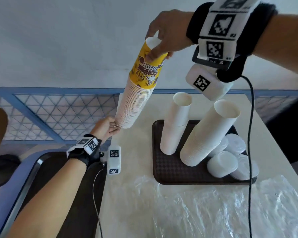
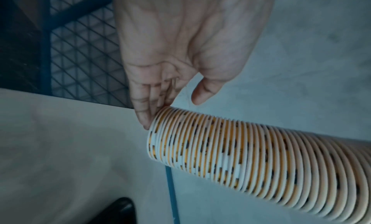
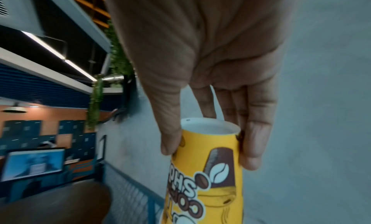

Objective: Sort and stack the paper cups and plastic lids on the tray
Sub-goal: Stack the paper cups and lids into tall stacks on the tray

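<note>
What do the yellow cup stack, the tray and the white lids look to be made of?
Yellow cup stack: printed paper, matte, with rolled white rims showing as fine ridges. Tray: dark brown, probably moulded plastic, with a diamond-textured surface. Lids: white, slightly translucent, seemingly thin plastic with a soft sheen. Right hand and left hand hold the stack's ends.

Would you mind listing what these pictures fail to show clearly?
- Head view: how the plastic lids are sorted, partly hidden behind a white cup stack.
- Left wrist view: the yellow cup stack is cut off by the right edge.
- Right wrist view: the stack's lower end, cut off by the bottom edge; printing blurred.
</note>
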The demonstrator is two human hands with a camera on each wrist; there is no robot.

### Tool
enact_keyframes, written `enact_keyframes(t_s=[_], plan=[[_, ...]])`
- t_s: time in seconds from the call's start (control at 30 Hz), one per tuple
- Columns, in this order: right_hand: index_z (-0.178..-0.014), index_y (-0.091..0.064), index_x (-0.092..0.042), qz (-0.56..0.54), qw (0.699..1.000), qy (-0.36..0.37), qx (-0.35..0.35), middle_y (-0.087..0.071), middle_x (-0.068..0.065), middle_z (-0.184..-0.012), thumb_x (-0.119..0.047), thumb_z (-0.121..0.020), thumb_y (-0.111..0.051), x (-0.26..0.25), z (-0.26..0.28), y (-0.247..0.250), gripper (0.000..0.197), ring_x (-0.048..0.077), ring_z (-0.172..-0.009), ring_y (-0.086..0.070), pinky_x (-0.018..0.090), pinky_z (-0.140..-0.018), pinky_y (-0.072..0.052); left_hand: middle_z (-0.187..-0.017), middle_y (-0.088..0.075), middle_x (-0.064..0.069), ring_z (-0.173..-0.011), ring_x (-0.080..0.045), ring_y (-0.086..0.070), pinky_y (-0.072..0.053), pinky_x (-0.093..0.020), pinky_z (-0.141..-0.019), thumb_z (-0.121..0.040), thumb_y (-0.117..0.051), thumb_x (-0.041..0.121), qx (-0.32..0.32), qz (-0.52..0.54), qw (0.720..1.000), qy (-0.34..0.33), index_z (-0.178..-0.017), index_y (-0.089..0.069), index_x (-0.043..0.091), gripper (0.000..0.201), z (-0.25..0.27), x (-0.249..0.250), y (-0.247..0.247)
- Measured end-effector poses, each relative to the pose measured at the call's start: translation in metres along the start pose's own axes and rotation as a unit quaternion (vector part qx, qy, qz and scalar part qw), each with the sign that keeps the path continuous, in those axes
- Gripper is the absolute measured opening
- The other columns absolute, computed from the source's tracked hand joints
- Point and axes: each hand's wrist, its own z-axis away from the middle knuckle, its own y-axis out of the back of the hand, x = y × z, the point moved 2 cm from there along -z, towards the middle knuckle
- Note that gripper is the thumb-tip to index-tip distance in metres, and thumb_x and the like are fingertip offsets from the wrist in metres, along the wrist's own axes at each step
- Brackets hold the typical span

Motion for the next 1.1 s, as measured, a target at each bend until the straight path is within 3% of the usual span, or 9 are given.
enact_keyframes(t_s=[0.1,0.27,0.37,0.47,0.57,0.63,0.7,0.87,1.1], plan=[[-0.120,-0.057,-0.011,0.032,0.998,0.052,-0.017,-0.069,0.005,-0.093,-0.050,-0.078,-0.065,-0.020,0.026,-0.021,0.058,0.023,-0.086,-0.066,0.020,-0.062,-0.043,-0.113,-0.058,-0.016,-0.107,-0.027,-0.056,-0.041,-0.035,-0.100,-0.091,-0.035,-0.002,-0.025,-0.037,0.999,0.018,-0.093,-0.056,0.006,0.022,0.038,-0.040,0.000],[-0.119,-0.056,-0.015,0.044,0.996,0.066,-0.036,-0.059,0.005,-0.119,-0.047,-0.076,-0.069,-0.012,0.074,-0.060,0.056,0.024,-0.107,-0.055,0.026,-0.077,-0.038,-0.121,-0.059,-0.015,-0.100,-0.021,-0.059,-0.053,-0.015,-0.067,-0.083,-0.054,-0.004,-0.090,-0.101,0.987,0.084,-0.123,-0.049,0.003,0.041,0.068,-0.107,-0.037],[-0.122,-0.053,-0.016,0.025,0.997,0.028,-0.061,-0.057,0.004,-0.120,-0.044,-0.079,-0.066,0.013,0.099,-0.080,0.052,0.023,-0.108,-0.053,0.025,-0.076,-0.037,-0.105,-0.058,-0.012,-0.094,-0.023,-0.055,-0.050,-0.018,-0.068,-0.064,-0.062,0.001,-0.128,-0.111,0.980,0.104,-0.114,-0.046,0.009,0.053,0.081,-0.126,-0.075],[-0.126,-0.050,-0.018,-0.001,0.998,-0.016,-0.062,-0.055,0.006,-0.120,-0.040,-0.082,-0.063,0.041,0.112,-0.100,0.051,0.025,-0.110,-0.052,0.027,-0.080,-0.038,-0.083,-0.050,-0.005,-0.083,-0.022,-0.048,-0.040,-0.021,-0.066,-0.060,-0.062,0.000,-0.148,-0.128,0.975,0.107,-0.090,-0.049,0.014,0.036,0.084,-0.138,-0.107],[-0.127,-0.047,-0.019,-0.006,0.997,-0.044,-0.068,-0.055,0.008,-0.120,-0.041,-0.084,-0.061,0.062,0.117,-0.120,0.050,0.027,-0.108,-0.054,0.032,-0.086,-0.041,-0.086,-0.049,-0.012,-0.069,-0.018,-0.042,-0.032,-0.024,-0.058,-0.049,-0.061,0.006,-0.146,-0.155,0.971,0.112,-0.090,-0.051,0.009,0.042,0.072,-0.155,-0.121],[-0.131,-0.044,-0.018,-0.010,0.996,-0.051,-0.075,-0.054,0.009,-0.120,-0.042,-0.086,-0.058,0.072,0.120,-0.131,0.053,0.028,-0.110,-0.052,0.035,-0.090,-0.040,-0.098,-0.057,-0.014,-0.076,-0.020,-0.054,-0.042,-0.026,-0.062,-0.044,-0.067,0.009,-0.134,-0.171,0.971,0.099,-0.109,-0.051,0.003,0.068,0.054,-0.173,-0.125],[-0.134,-0.039,-0.019,-0.023,0.996,-0.050,-0.073,-0.052,0.009,-0.121,-0.041,-0.088,-0.056,0.078,0.121,-0.138,0.054,0.028,-0.110,-0.051,0.036,-0.093,-0.039,-0.109,-0.063,-0.014,-0.095,-0.024,-0.062,-0.053,-0.038,-0.078,-0.034,-0.073,0.019,-0.117,-0.195,0.970,0.087,-0.120,-0.047,0.003,0.091,0.026,-0.200,-0.124],[-0.137,-0.036,-0.021,-0.024,0.997,-0.033,-0.067,-0.050,0.009,-0.122,-0.041,-0.088,-0.056,0.080,0.124,-0.146,0.056,0.029,-0.109,-0.053,0.034,-0.092,-0.039,-0.116,-0.061,-0.002,-0.106,-0.024,-0.059,-0.048,-0.040,-0.095,-0.036,-0.073,0.039,-0.099,-0.297,0.950,0.020,-0.127,-0.044,0.010,0.100,0.035,-0.188,-0.131],[-0.146,-0.023,-0.028,-0.087,0.996,0.002,0.012,-0.048,0.006,-0.125,-0.037,-0.086,-0.061,0.078,0.136,-0.165,0.072,0.026,-0.095,-0.059,0.033,-0.083,-0.043,-0.108,-0.052,0.010,-0.095,-0.011,-0.054,-0.040,-0.015,-0.074,-0.049,-0.072,0.027,-0.050,-0.263,0.953,-0.143,-0.129,-0.039,0.016,0.088,0.074,-0.152,-0.133]])
